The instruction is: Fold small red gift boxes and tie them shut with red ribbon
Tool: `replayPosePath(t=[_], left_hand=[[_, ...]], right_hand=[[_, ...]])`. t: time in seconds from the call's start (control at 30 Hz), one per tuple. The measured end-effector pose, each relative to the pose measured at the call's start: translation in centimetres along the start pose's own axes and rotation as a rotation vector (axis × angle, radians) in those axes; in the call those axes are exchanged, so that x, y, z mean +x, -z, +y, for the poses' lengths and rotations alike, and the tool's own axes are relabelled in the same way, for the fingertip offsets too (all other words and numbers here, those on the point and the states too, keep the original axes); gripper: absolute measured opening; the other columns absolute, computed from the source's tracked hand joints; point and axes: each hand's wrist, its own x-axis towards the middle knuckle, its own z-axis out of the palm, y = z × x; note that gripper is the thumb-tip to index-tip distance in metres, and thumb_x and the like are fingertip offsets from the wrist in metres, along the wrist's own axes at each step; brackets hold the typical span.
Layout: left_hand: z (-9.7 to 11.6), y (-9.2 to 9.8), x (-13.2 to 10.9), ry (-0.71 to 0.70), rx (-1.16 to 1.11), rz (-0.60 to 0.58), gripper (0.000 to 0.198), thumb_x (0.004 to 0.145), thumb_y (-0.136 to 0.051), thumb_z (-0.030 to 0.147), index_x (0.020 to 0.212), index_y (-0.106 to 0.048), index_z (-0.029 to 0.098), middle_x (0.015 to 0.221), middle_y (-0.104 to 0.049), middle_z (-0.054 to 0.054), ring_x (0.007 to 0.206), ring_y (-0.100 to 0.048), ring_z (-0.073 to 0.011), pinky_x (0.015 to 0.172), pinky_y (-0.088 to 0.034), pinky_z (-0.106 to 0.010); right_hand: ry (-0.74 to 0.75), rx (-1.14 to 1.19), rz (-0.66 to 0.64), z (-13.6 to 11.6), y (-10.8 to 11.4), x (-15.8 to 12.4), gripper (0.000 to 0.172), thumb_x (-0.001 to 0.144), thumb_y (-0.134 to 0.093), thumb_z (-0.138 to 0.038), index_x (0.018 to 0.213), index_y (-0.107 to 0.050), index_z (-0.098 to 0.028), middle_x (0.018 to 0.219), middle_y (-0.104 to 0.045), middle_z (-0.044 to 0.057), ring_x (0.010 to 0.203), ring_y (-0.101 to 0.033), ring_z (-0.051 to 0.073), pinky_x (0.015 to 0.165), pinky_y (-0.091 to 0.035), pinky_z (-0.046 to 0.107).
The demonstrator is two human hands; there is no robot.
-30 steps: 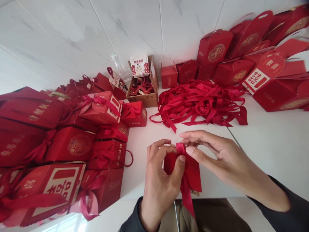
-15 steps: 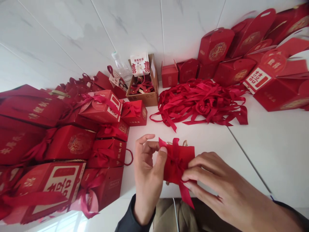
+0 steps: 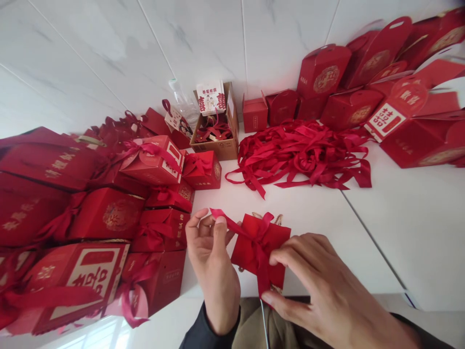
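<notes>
A small red gift box (image 3: 241,254) lies in front of me at the table's near edge, tied with a red ribbon (image 3: 258,237) knotted on top. Gold cord shows at its far side and near its front corner. One tail of the ribbon stretches out to the left, its end pinched between the thumb and fingers of my left hand (image 3: 216,266). My right hand (image 3: 323,286) is at the right side of the box, its curled fingers against the top and its thumb on the ribbon tail that hangs toward me. The undersides of those fingers are hidden.
Finished red boxes with bows (image 3: 105,213) are stacked at the left. Behind the work lies a heap of loose red ribbons (image 3: 305,155). A cardboard box (image 3: 216,149) and a clear plastic bottle (image 3: 178,97) stand by the wall, with more red boxes (image 3: 323,72) at the right.
My left hand has moved left and pulled a ribbon tail outward. The box has turned slightly, and my right thumb has shifted toward me along the other tail.
</notes>
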Motion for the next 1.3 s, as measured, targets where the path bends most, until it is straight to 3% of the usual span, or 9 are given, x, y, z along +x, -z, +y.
replayPosePath(t=[0.13,0.23,0.37,0.47,0.53,0.67,0.83,1.07,1.3], left_hand=[[-0.5,0.0,-0.3,0.012,-0.027,0.03,0.036,0.078,-0.086,0.031,0.106,-0.065,0.024,0.099,-0.064,0.0,0.086,-0.062,-0.0103,0.077,-0.053,-0.019],[-0.7,0.0,-0.2,0.004,-0.016,0.046,0.036,0.079,-0.086,0.031,0.107,-0.064,0.023,0.1,-0.064,0.0,0.087,-0.061,-0.0099,0.078,-0.05,-0.018],[-0.8,0.0,-0.1,0.008,0.006,0.052,0.033,0.082,-0.083,0.031,0.108,-0.064,0.024,0.101,-0.063,0.001,0.089,-0.061,-0.0105,0.079,-0.048,-0.02],[-0.8,0.4,-0.1,-0.027,0.054,-0.002,0.03,0.089,-0.077,0.032,0.114,-0.063,0.025,0.108,-0.064,-0.001,0.098,-0.063,-0.0128,0.086,-0.049,-0.024],[-0.6,1.0,-0.6,-0.147,0.155,-0.004,0.029,0.094,-0.072,0.031,0.12,-0.061,0.026,0.118,-0.063,-0.002,0.107,-0.063,-0.0148,0.093,-0.048,-0.027],[0.2,2.6,-3.0,-0.429,0.496,-0.066,0.011,0.097,-0.063,0.026,0.108,-0.06,0.026,0.11,-0.061,-0.002,0.106,-0.06,-0.0182,0.094,-0.044,-0.031],[0.1,4.0,-5.7,-0.561,0.944,-0.276,0.006,0.09,-0.062,0.022,0.094,-0.065,0.026,0.101,-0.058,-0.003,0.095,-0.056,-0.0237,0.084,-0.042,-0.037],[-0.1,3.9,-6.3,-0.553,0.9,-0.339,0.016,0.096,-0.056,0.012,0.093,-0.062,0.026,0.095,-0.059,-0.001,0.088,-0.056,-0.0205,0.078,-0.043,-0.032],[-0.5,3.9,-7.3,-0.549,0.856,-0.318,0.018,0.097,-0.049,0.009,0.091,-0.057,0.024,0.091,-0.055,-0.002,0.084,-0.053,-0.0198,0.076,-0.041,-0.032]], right_hand=[[0.007,0.009,0.044,-0.2,-0.6,0.3,0.016,0.095,-0.064,-0.008,0.098,-0.058,-0.022,0.088,-0.062,0.002,0.08,-0.058,0.024,0.078,-0.048,0.043],[0.003,0.085,0.001,-0.7,-0.4,0.2,0.018,0.1,-0.054,-0.006,0.092,-0.058,-0.022,0.083,-0.06,0.001,0.076,-0.057,0.021,0.077,-0.048,0.04],[-0.07,0.242,-0.181,-1.4,1.1,-0.2,0.02,0.096,-0.065,-0.008,0.091,-0.057,-0.026,0.09,-0.064,-0.002,0.088,-0.062,0.019,0.082,-0.052,0.032],[-0.114,0.346,-0.23,-1.1,2.1,0.0,0.013,0.1,-0.067,-0.021,0.099,-0.059,-0.03,0.096,-0.066,-0.004,0.09,-0.066,0.018,0.081,-0.054,0.029],[-0.19,0.32,-0.147,-0.2,2.3,0.7,0.006,0.109,-0.055,-0.032,0.113,-0.06,-0.033,0.103,-0.065,-0.001,0.096,-0.066,0.019,0.082,-0.055,0.031],[-0.179,0.213,-0.077,1.9,1.9,2.9,0.03,0.111,-0.047,-0.029,0.14,-0.054,-0.034,0.123,-0.061,0.005,0.116,-0.061,0.023,0.099,-0.052,0.041],[-0.136,0.289,-0.143,2.9,1.1,4.8,0.014,0.106,-0.054,-0.02,0.109,-0.067,-0.026,0.112,-0.06,0.005,0.108,-0.063,0.022,0.101,-0.051,0.04],[-0.187,0.285,-0.138,2.9,0.9,5.3,0.015,0.106,-0.053,-0.019,0.098,-0.063,-0.025,0.103,-0.065,0.003,0.099,-0.066,0.021,0.09,-0.051,0.037],[-0.204,0.235,-0.118,2.6,0.6,5.4,0.015,0.104,-0.051,-0.017,0.096,-0.063,-0.023,0.1,-0.067,0.005,0.087,-0.066,0.02,0.055,-0.046,0.028]])
